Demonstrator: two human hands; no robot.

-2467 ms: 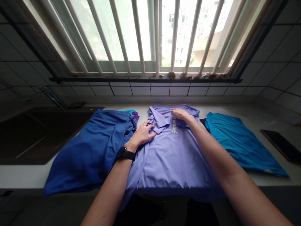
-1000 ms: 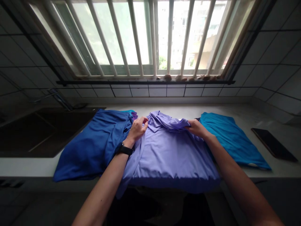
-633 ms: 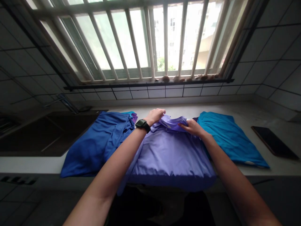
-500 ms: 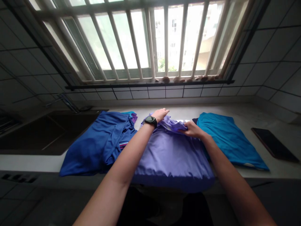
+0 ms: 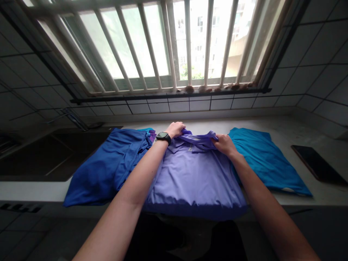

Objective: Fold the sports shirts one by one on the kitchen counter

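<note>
A lavender shirt [image 5: 195, 177] lies spread on the counter in front of me, its lower part hanging over the front edge. At its far end, my left hand [image 5: 175, 129] is closed on the collar's left side. My right hand [image 5: 225, 144] pinches the right side of the same collar, and the fabric stretches between the two hands. To the left is a heap of dark blue clothing [image 5: 106, 166], partly behind my left forearm. On the right lies a folded teal garment [image 5: 265, 163], close to my right forearm.
A dark sink [image 5: 32, 159] with a faucet [image 5: 73, 119] is at the left. A phone [image 5: 317, 163] rests on the white counter [image 5: 288, 130] at the right. Behind is a barred window [image 5: 163, 47], with small round objects along its sill.
My left hand has come down and taken hold of the collar, a little further left. The collar is now straighter between both hands, and my right hand has kept its grip.
</note>
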